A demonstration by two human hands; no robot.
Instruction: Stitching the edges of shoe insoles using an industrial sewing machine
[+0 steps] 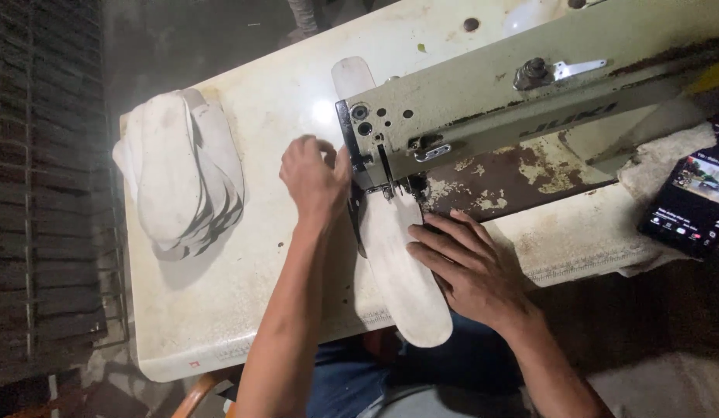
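Two hands work one long white fabric sole piece (pixel 402 271): the right hand (pixel 464 267) presses flat, fingers spread, at its three o'clock; the left hand (pixel 313 178), fingers curled, pinches its top beside the worn cream sewing machine (pixel 530 93). A stack of white sole pieces (pixel 181 182) lies at nine o'clock.

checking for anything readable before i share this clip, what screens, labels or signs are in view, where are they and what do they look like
phone: far right edge of the table, on a pale cloth; dark rectangle, lit screen with a small picture and rows of tiny icons.
maker's lettering: on the sewing machine arm; raised, same pale green as the body.
small mark: front left edge of the table; tiny red spot, too small to make out.
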